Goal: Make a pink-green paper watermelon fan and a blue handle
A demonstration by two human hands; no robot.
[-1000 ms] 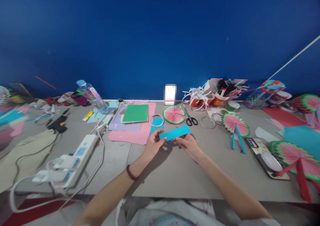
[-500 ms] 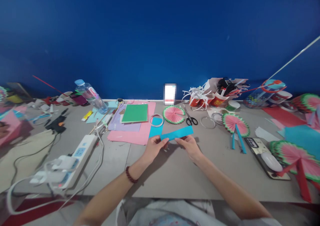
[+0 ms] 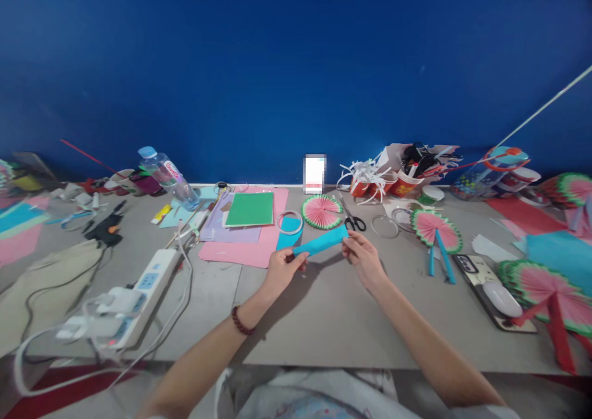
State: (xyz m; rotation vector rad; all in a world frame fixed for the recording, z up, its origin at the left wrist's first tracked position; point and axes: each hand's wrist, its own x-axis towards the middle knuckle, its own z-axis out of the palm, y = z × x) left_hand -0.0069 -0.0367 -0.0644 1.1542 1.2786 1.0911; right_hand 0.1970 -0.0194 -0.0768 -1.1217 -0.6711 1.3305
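A strip of blue paper (image 3: 320,241) is stretched between both hands above the grey table, its right end raised higher than its left. My left hand (image 3: 284,273) pinches the left end between thumb and fingers. At the right end, my right hand (image 3: 364,258) closes its thumb and fingertips on the strip's edge. Just beyond the strip lie a pleated pink paper fan (image 3: 322,211) with a green rim and black-handled scissors (image 3: 355,223). Another blue paper piece (image 3: 287,240) lies behind my left hand, partly under a ring of tape or wire (image 3: 290,222).
A green paper stack (image 3: 250,210) rests on pink sheets (image 3: 238,257). At left are a power strip (image 3: 147,295), a glue gun (image 3: 107,228) and a tilted bottle (image 3: 169,177). To the right are a finished-looking fan (image 3: 436,229), a phone (image 3: 472,283) with a mouse (image 3: 502,300), and cups (image 3: 407,183).
My right hand has shifted from the strip's lower edge to its right end, moving slightly right. The strip tilts more. At far left, a hand and the pink paper it was by have moved.
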